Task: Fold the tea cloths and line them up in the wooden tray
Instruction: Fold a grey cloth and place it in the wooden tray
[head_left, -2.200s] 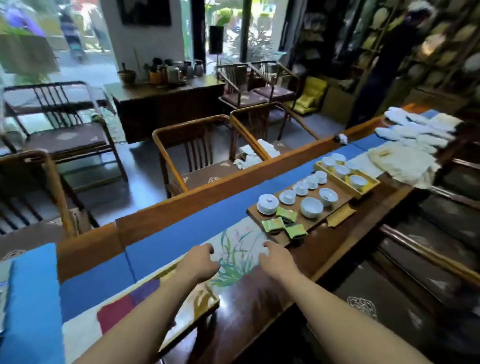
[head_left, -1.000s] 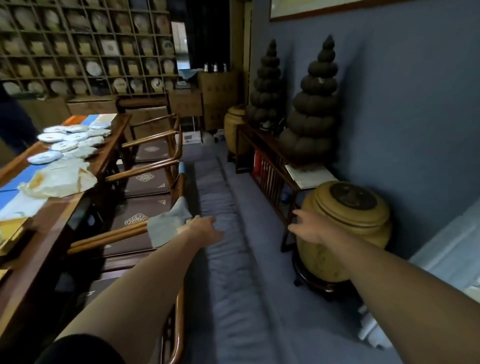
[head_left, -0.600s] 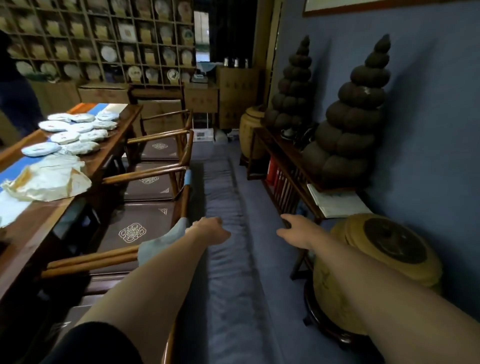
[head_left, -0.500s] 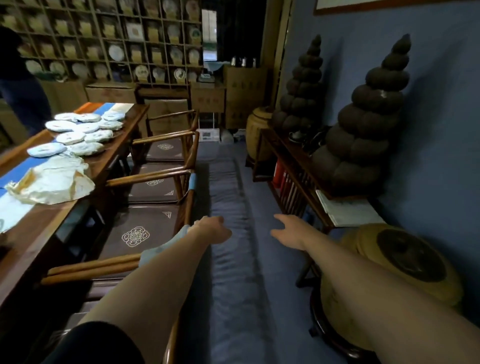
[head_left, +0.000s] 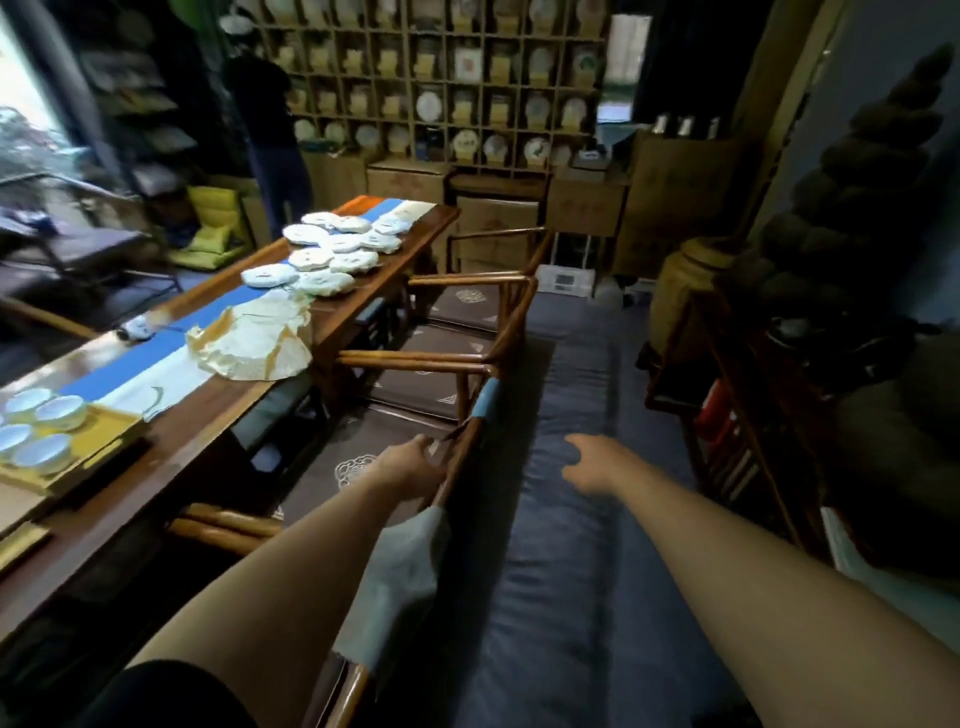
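**Both hands reached out beside the chairs, grey cloth draped on a chair rail**

The left hand (head_left: 410, 465) is seen just left of centre, laid against the curved wooden top rail of the nearest brown-cushioned armchair (head_left: 363, 447); its fingers are bent toward the rail, but whether the rail is actually gripped cannot be told. The right hand (head_left: 592, 465) is held in the air right of centre, above the long dark blue floor cushion (head_left: 561, 519), with fingers loosely spread and nothing held.

A grey tea cloth (head_left: 395, 587) is hung over the same chair rail in the lower centre, just beside the left forearm. A second, bluish cloth (head_left: 485, 397) is draped over the rail of the next chair, further up.

The long dark wooden table (head_left: 208, 410) is shown along the left side, with a blue and white runner (head_left: 171, 343) laid on it. At the left edge a yellow-lined wooden tray (head_left: 98, 441) is found holding pale blue-white tea bowls (head_left: 57, 413). A crumpled cream paper wrapper (head_left: 254, 343) is set further along, and beyond it round white paper-wrapped tea cakes (head_left: 332, 254) are grouped.

A person in dark clothing (head_left: 265, 114) is seen standing at the shelf wall in the upper left
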